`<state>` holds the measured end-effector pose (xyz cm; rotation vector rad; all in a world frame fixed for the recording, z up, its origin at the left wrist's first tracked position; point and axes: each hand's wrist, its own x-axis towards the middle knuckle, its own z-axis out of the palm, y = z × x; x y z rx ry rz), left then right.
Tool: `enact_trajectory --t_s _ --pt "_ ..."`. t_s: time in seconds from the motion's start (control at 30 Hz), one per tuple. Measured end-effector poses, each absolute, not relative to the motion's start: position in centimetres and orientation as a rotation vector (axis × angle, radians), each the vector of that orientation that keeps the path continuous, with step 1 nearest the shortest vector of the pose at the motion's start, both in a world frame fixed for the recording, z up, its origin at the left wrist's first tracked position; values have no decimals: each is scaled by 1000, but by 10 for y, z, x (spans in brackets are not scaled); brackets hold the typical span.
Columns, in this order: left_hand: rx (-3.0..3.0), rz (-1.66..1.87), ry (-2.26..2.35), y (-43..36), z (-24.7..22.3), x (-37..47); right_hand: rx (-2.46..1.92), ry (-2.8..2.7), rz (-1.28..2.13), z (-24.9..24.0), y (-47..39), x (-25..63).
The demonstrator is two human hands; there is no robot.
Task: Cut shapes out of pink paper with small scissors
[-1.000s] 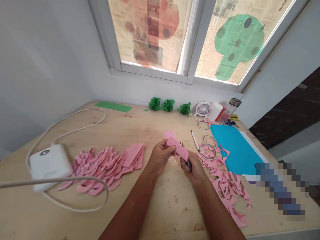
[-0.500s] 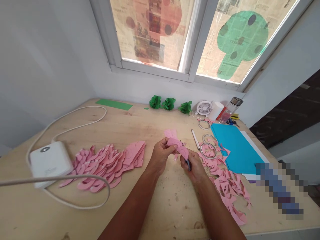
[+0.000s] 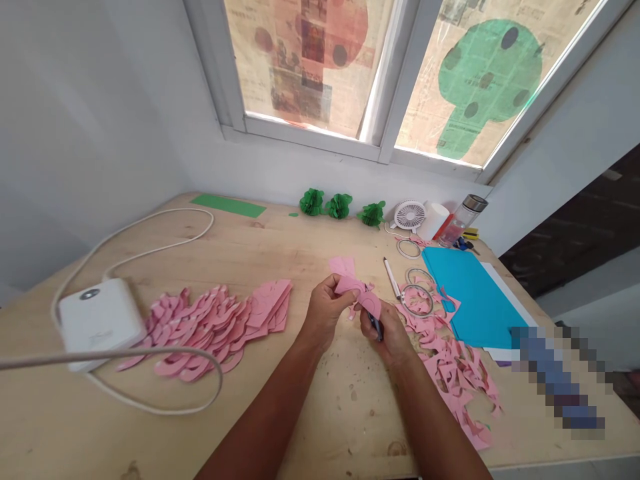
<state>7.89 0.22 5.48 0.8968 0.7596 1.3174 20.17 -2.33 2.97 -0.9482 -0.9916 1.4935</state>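
Near the middle of the table, my left hand pinches a small pink paper piece with curved lines drawn on it. My right hand is closed around dark-handled scissors, whose blades are mostly hidden by the paper. Another pink sheet lies just beyond my fingers. Left of my hands is a pile of cut pink paper shapes, with folded pink pieces at its right end. Pink scraps spread out beside my right forearm.
A white device with a looping cable sits at the left. Green paper flowers, a small fan and a bottle stand along the back. Blue sheets, a pen and metal rings lie at the right.
The pink piece between my hands has turned slightly, and its right end sits a little further right. My left hand has shifted slightly right. Both hands keep their hold.
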Motion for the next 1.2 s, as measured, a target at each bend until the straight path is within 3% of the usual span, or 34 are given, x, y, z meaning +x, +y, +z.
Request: enact_trajectory --t_s 1.2 --pt "908 1398 853 -1 55 84 -895 -885 1589 26 -22 197"
